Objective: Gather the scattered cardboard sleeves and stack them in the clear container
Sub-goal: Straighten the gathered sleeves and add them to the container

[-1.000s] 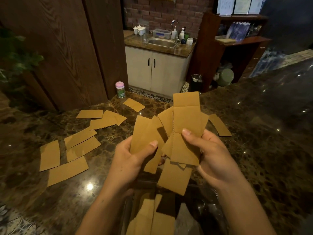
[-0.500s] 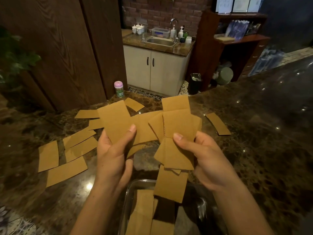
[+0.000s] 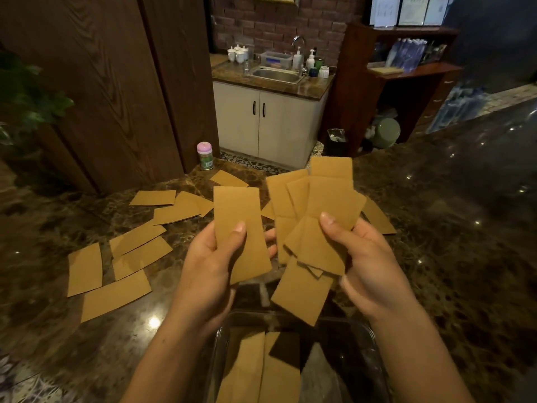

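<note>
Head view: the left hand (image 3: pixel 209 269) pinches one sleeve (image 3: pixel 241 228) upright. Its thumb lies flat on the lower front and its fingers are curled behind, the tips peeking out at the sleeve's three o'clock edge. The right hand (image 3: pixel 369 266) grips a fan (image 3: pixel 319 222) of several sleeves the same way, thumb in front and fingers behind. One piece of the fan hangs low at six o'clock.

The container (image 3: pixel 374 344) sits at six o'clock of both hands, with laid sleeves (image 3: pixel 250 370) flat inside it. Loose sleeves (image 3: pixel 116 274) lie on the counter (image 3: pixel 465 257) from nine to eleven o'clock of the left hand, and one more lies at two o'clock behind the right.

The card looks light and thin, stiff enough to stand unsupported yet easy to crease. It also looks smooth enough for pieces to slide on each other, so I judge the fan may slip unless squared up. The best hold is thumb against fingers across the flat faces, near the middle.
</note>
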